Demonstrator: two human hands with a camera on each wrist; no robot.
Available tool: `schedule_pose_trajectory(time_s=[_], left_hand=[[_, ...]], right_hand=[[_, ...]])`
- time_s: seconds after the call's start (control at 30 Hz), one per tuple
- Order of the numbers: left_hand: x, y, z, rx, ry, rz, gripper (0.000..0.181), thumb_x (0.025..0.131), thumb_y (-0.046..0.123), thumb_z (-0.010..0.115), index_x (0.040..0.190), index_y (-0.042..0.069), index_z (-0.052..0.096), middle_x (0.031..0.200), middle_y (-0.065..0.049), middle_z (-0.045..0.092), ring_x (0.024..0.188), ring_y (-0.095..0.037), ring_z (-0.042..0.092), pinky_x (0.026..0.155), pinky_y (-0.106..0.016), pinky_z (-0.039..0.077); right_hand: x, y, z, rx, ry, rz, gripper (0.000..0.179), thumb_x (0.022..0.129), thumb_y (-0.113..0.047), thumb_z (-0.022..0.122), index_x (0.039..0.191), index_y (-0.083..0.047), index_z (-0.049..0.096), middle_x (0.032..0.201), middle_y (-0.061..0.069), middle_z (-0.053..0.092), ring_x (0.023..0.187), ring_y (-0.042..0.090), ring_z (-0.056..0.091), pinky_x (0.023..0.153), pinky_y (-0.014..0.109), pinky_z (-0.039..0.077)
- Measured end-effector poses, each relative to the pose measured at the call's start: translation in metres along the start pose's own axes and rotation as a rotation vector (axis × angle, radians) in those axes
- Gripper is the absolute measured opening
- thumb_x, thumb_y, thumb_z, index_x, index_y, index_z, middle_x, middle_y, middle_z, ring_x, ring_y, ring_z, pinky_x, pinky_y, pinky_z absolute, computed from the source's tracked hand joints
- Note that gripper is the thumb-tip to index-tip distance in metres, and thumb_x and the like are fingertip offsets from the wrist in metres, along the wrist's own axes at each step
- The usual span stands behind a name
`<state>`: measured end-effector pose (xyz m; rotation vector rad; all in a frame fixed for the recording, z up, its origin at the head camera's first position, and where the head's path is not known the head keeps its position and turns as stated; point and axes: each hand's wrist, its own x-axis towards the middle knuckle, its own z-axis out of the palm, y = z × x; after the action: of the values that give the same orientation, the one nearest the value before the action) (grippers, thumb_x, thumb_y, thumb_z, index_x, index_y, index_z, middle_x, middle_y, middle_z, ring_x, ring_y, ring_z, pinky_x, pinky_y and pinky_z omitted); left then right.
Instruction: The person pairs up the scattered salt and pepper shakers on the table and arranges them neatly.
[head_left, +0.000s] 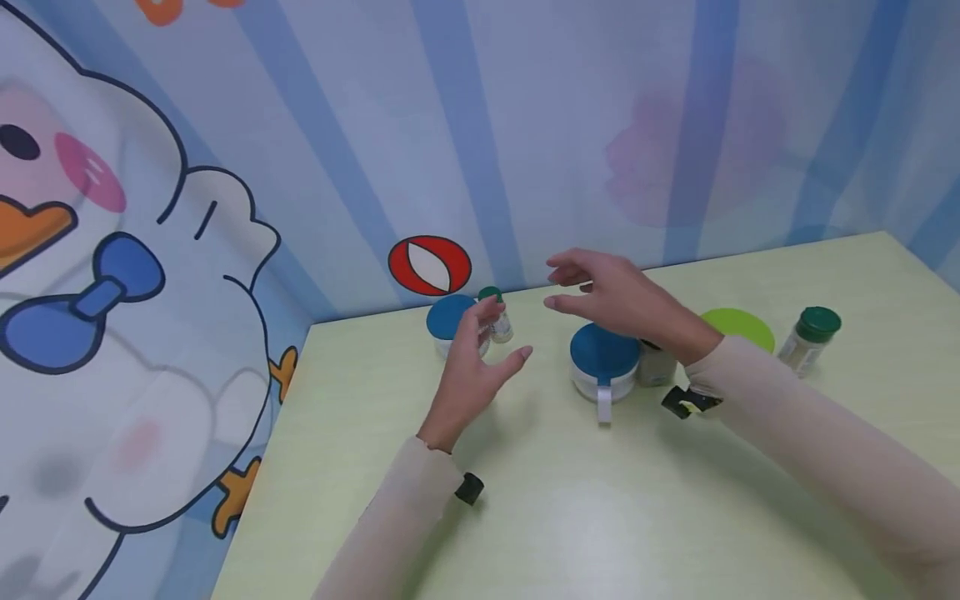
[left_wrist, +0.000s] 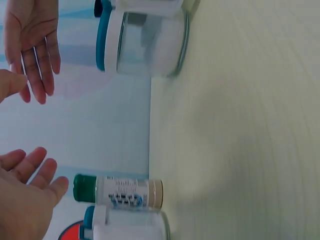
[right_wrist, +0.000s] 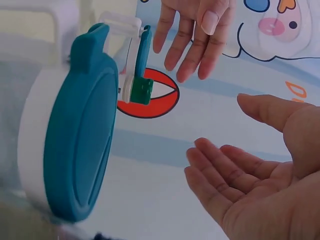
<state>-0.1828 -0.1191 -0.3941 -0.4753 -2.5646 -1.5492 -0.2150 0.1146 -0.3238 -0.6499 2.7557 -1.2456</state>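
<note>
My left hand (head_left: 467, 371) is in the air with fingers and thumb spread, holding nothing. Nearest it are a jar with a blue lid (head_left: 448, 315), partly hidden by the hand, and a small seasoning bottle with a green cap (left_wrist: 122, 192). My right hand (head_left: 618, 293) hovers above the table, palm turned toward the left hand, fingers loosely bent around nothing. Just below it stands a clear glass jar with a blue lid and a white handle (head_left: 604, 358). That lid (right_wrist: 82, 135) looms large in the right wrist view, apart from the fingers.
Behind the right wrist a container (head_left: 657, 367) is partly covered. A round lime-green lid (head_left: 741, 327) and another green-capped bottle (head_left: 813, 333) stand farther right. The pale table (head_left: 555, 500) meets a cartoon-printed wall (head_left: 360, 167) at its back edge.
</note>
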Motion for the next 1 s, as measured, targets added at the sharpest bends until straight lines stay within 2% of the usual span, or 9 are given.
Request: schedule_pose_trajectory(time_s=[0.1, 0.2, 0.43, 0.7, 0.87, 1.0], left_hand=[[0.003, -0.006, -0.01, -0.013, 0.011, 0.025, 0.078, 0.092, 0.026, 0.077, 0.155, 0.015, 0.032, 0.15, -0.002, 0.048, 0.14, -0.017, 0.041, 0.117, -0.051, 0.037], [0.005, -0.01, -0.02, -0.023, 0.036, 0.038, 0.076, 0.091, 0.023, 0.078, 0.154, 0.017, 0.035, 0.149, -0.003, 0.05, 0.139, -0.017, 0.044, 0.117, -0.051, 0.037], [0.013, -0.02, -0.039, -0.012, 0.112, 0.036, 0.078, 0.09, 0.019, 0.079, 0.153, 0.028, 0.034, 0.149, 0.005, 0.05, 0.14, -0.014, 0.044, 0.116, -0.047, 0.039], [0.022, -0.031, -0.046, 0.053, 0.179, 0.033, 0.081, 0.088, 0.024, 0.081, 0.155, 0.021, 0.034, 0.15, 0.006, 0.049, 0.142, -0.015, 0.041, 0.118, -0.048, 0.036], [0.026, -0.046, -0.05, 0.084, 0.208, 0.007, 0.08, 0.088, 0.033, 0.08, 0.154, 0.025, 0.035, 0.151, 0.007, 0.047, 0.142, -0.015, 0.039, 0.118, -0.048, 0.036], [0.03, -0.057, -0.05, 0.082, 0.232, -0.011, 0.08, 0.089, 0.035, 0.08, 0.154, 0.02, 0.035, 0.152, 0.005, 0.045, 0.143, -0.021, 0.036, 0.119, -0.05, 0.034]], right_hand=[[0.009, 0.0, 0.004, 0.068, -0.01, -0.023, 0.062, 0.094, -0.028, 0.074, 0.147, -0.008, 0.05, 0.141, 0.012, 0.061, 0.131, 0.029, 0.057, 0.111, 0.048, 0.045], [0.018, 0.0, 0.009, 0.112, -0.031, -0.036, 0.064, 0.093, -0.028, 0.076, 0.148, -0.007, 0.049, 0.143, 0.012, 0.058, 0.132, 0.029, 0.055, 0.112, 0.047, 0.044], [0.036, -0.004, 0.018, 0.153, -0.055, 0.022, 0.067, 0.092, -0.03, 0.076, 0.15, -0.012, 0.047, 0.145, 0.009, 0.057, 0.134, 0.028, 0.053, 0.109, 0.046, 0.047], [0.057, -0.002, 0.029, 0.167, -0.062, 0.043, 0.065, 0.092, -0.024, 0.076, 0.148, -0.009, 0.048, 0.143, 0.011, 0.058, 0.132, 0.027, 0.054, 0.108, 0.046, 0.048], [0.064, -0.005, 0.035, 0.18, -0.085, 0.065, 0.064, 0.093, -0.02, 0.076, 0.149, -0.009, 0.047, 0.145, 0.011, 0.056, 0.134, 0.028, 0.052, 0.108, 0.046, 0.048], [0.067, -0.007, 0.039, 0.184, -0.106, 0.077, 0.066, 0.092, -0.019, 0.076, 0.15, -0.008, 0.046, 0.145, 0.011, 0.056, 0.134, 0.028, 0.052, 0.108, 0.046, 0.048]])
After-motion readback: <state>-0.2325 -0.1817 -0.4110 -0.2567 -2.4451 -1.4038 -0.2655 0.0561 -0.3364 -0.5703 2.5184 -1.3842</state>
